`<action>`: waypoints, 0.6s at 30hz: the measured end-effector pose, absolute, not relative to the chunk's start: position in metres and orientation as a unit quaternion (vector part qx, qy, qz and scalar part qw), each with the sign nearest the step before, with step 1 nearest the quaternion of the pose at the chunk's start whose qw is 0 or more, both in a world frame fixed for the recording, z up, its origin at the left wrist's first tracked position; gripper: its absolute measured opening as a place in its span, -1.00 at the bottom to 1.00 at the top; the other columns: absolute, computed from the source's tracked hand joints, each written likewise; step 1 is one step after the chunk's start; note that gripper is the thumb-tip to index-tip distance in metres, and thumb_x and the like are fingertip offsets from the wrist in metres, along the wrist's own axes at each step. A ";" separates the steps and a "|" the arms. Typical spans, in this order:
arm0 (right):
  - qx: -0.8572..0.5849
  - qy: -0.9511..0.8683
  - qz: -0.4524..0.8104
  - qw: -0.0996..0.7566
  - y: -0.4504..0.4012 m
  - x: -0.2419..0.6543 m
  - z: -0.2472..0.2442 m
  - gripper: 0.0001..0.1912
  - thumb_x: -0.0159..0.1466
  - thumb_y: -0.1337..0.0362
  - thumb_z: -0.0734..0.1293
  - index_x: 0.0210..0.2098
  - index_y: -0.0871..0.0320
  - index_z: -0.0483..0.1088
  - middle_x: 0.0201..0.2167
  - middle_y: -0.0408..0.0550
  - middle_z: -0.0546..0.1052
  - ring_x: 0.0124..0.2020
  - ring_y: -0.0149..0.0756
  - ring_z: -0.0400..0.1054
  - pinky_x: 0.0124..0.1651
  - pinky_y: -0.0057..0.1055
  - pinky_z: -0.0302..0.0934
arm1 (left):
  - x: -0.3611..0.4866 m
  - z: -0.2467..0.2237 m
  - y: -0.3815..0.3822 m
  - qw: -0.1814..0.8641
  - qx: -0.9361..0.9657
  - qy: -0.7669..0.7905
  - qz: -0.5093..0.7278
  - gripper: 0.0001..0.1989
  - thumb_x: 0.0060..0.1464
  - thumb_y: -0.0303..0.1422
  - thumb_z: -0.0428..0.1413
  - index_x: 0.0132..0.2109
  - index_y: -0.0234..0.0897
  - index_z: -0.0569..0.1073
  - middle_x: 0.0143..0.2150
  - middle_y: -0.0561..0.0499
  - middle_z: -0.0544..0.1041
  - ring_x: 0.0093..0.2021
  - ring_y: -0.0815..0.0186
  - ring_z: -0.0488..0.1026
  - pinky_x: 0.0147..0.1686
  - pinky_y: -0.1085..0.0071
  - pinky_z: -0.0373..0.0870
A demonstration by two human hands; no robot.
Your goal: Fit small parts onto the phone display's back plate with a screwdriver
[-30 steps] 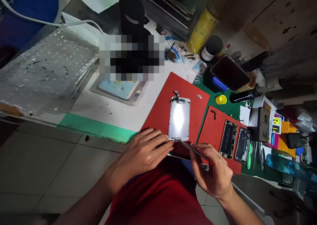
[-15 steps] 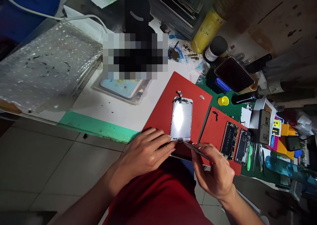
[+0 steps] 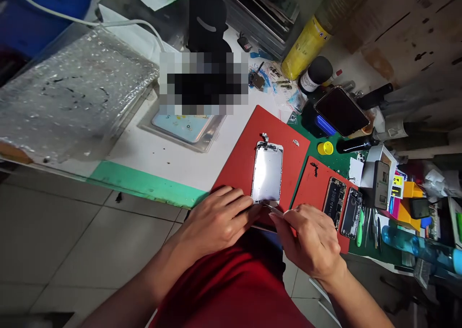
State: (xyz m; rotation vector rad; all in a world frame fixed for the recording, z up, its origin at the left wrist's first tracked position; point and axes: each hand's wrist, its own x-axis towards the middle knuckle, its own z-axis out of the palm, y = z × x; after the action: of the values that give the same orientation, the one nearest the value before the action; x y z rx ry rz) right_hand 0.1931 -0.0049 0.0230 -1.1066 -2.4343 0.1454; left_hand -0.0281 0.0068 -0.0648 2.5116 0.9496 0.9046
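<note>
A phone screen assembly (image 3: pixel 267 174) lies with its silvery back plate up on a red mat (image 3: pixel 236 159); a short flex cable sticks out at its far end. My left hand (image 3: pixel 225 217) grips the near left corner of the screen, fingers together and fingertips partly hiding that edge. Pinched in my right hand (image 3: pixel 310 239) is a slim grey pair of tweezers (image 3: pixel 276 210), its tip at the near end of the screen. What the tip touches there is too small to make out.
On a second red mat (image 3: pixel 305 188) to the right lie an opened phone body (image 3: pixel 334 198) and another phone housing (image 3: pixel 351 212). Beyond are a yellow cap (image 3: pixel 325 148), a propped phone (image 3: pixel 342 110) and a yellow can (image 3: pixel 303 46). Bubble wrap (image 3: pixel 72 92) covers the left.
My right hand has rolled and shifted slightly left and up, so less of the tweezers shows. The left hand stays at the screen's corner. The whole view has shifted slightly.
</note>
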 end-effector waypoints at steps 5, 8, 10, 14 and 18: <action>-0.419 -0.875 0.027 0.240 -0.003 0.187 0.020 -0.83 0.38 0.52 0.35 -0.10 0.19 0.37 -0.47 -0.16 0.42 -0.49 -0.36 0.21 -0.47 -0.31 0.13 | -0.030 -0.066 0.007 0.137 0.878 0.327 0.322 -0.86 0.23 -0.53 0.17 -0.29 -0.27 0.58 -0.23 -0.04 0.61 -0.23 0.16 0.45 -0.22 0.18 0.37; -0.434 -0.869 0.022 0.237 -0.002 0.183 0.018 -0.86 0.40 0.49 0.31 -0.11 0.15 0.34 -0.49 -0.19 0.40 -0.51 -0.36 0.20 -0.48 -0.32 0.11 | -0.032 -0.067 0.009 0.141 0.879 0.321 0.325 -0.84 0.27 -0.53 0.14 -0.18 -0.27 0.62 -0.22 -0.05 0.62 -0.21 0.14 0.47 -0.22 0.17 0.39; -0.447 -0.863 0.021 0.235 -0.002 0.179 0.018 -0.87 0.41 0.49 0.28 -0.14 0.14 0.33 -0.52 -0.21 0.37 -0.53 -0.36 0.20 -0.47 -0.32 0.11 | -0.033 -0.068 0.009 0.143 0.879 0.316 0.328 -0.79 0.27 -0.56 0.10 -0.14 -0.26 0.62 -0.18 -0.07 0.65 -0.18 0.13 0.50 -0.16 0.16 0.42; -0.443 -0.869 -0.006 0.220 -0.002 0.173 0.015 -0.96 0.39 0.36 0.25 -0.20 0.17 0.34 -0.52 -0.18 0.38 -0.52 -0.32 0.26 -0.47 -0.30 0.16 | -0.042 -0.079 0.009 0.106 0.885 0.292 0.346 -0.72 0.23 -0.61 0.05 -0.17 -0.24 0.62 -0.10 -0.15 0.67 -0.09 0.03 0.56 -0.04 0.04 0.44; -0.449 -0.876 -0.057 0.166 0.003 0.171 0.005 -0.89 0.38 0.31 0.27 -0.30 0.13 0.36 -0.58 -0.30 0.25 -0.59 -0.40 0.24 -0.53 -0.38 0.13 | -0.058 -0.117 0.013 0.092 0.898 0.234 0.362 -0.77 0.22 -0.56 0.12 -0.10 -0.19 0.60 -0.06 -0.21 0.67 -0.10 -0.09 0.57 -0.05 -0.06 0.43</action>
State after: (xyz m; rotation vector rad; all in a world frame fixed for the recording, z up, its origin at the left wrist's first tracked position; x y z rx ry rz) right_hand 0.1714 0.0030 0.0054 -1.2785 -2.4939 -0.1621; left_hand -0.0579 0.0128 -0.1171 2.6659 0.6954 1.0761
